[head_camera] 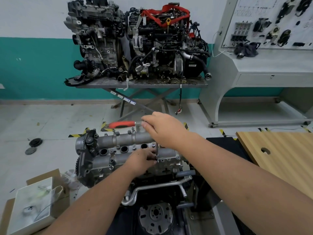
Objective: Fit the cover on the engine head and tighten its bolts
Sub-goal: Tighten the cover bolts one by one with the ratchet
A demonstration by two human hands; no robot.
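A grey cast cover lies on top of the engine head in front of me, with several bolts along its edges. My right hand grips the head end of a ratchet wrench whose red handle points left. A thin steel extension bar drops from it to a bolt on the near edge of the cover. My left hand pinches the lower end of the extension at that bolt.
Two engines sit on a scissor-leg table at the back wall. A grey training console stands at the right, a wooden board at my right, cardboard boxes at the lower left. Two round discs lie on the floor.
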